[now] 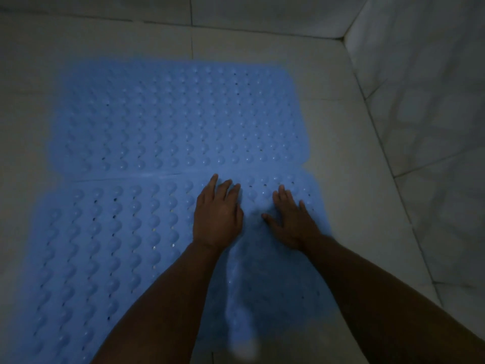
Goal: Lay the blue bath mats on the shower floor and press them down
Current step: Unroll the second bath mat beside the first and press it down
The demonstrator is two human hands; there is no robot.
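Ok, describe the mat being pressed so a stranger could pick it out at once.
Start at the tiled wall on the right and look down to the pale shower floor, where two blue mats lie edge to edge. The near mat is the one under the left hand and right hand; the far mat is untouched.

No text, label, brand, number or sign can be read anywhere.

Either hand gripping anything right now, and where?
Nothing is held. Left hand and right hand lie flat, fingers straight, on the near blue mat.
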